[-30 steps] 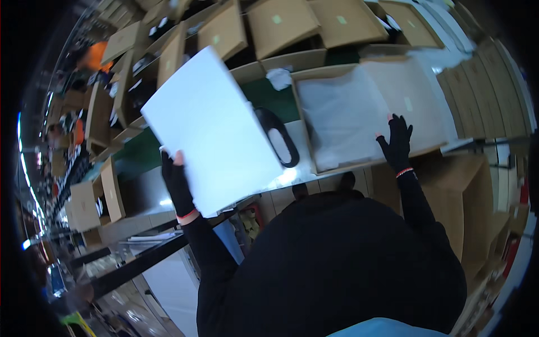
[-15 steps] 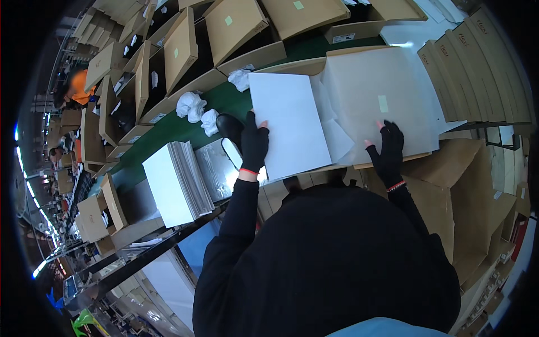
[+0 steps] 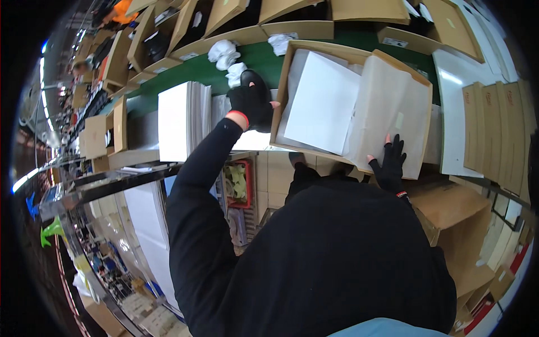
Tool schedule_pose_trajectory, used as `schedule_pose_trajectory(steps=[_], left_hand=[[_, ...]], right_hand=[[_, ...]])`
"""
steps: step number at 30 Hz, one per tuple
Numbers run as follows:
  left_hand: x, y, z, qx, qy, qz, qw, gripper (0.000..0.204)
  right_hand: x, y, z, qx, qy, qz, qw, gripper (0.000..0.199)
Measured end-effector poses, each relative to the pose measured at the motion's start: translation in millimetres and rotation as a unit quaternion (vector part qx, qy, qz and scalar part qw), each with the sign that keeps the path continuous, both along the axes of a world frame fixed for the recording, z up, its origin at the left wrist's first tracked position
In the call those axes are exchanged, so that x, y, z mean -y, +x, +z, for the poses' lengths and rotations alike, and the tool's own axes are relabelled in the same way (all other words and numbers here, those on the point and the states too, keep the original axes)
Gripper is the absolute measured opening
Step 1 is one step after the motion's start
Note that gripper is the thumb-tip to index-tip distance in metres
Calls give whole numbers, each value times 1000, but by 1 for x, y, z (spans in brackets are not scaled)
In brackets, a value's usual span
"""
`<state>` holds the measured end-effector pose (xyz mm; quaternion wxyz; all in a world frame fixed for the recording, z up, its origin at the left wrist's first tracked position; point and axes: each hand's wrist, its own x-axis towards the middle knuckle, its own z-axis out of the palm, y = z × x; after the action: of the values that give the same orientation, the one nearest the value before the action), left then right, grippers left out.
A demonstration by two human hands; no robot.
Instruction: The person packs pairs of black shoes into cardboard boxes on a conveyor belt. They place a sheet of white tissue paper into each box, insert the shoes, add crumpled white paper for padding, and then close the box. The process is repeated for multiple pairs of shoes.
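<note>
A shallow open cardboard box (image 3: 281, 92) sits tilted on the bench in front of me. White tissue paper (image 3: 387, 106) lines it and spreads over its right side, and a white sheet of card (image 3: 323, 101) lies inside on the left. My right hand (image 3: 391, 163), in a black fingerless glove, rests on the tissue near the box's lower right edge, fingers spread. Just left of the box, my gloved left hand (image 3: 251, 108) is closed round a black shoe (image 3: 255, 80). The hand hides much of the shoe.
A stack of white card sheets (image 3: 177, 121) stands left of my left hand. Crumpled white paper (image 3: 223, 54) lies on the green bench (image 3: 191, 67). Open shoe boxes (image 3: 297, 29) line the back. Closed boxes (image 3: 494, 129) stand at right, above a large brown carton (image 3: 449, 205).
The white card has gone from across the box's left side to lying inside it. My left hand has left the card and taken hold of the black shoe. My right hand stays on the tissue.
</note>
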<state>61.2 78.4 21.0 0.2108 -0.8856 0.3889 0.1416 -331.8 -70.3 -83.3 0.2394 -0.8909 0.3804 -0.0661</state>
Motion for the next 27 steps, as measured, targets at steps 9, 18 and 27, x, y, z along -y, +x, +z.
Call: schedule_pose_trajectory(steps=[9,18,27], left_hand=[[-58,113,-45,-152,130,-9,980,86],[-48,83,57,-446,-286,43,847,56],[47,-18,-38,-313,-133,-271,900,73]], right_hand=[[19,-26,-36,-29,97,-40,994,96],[25,-49,-47,-75,117,-64,988,96],[21,-42,-36,-95,132,-81,983,95]])
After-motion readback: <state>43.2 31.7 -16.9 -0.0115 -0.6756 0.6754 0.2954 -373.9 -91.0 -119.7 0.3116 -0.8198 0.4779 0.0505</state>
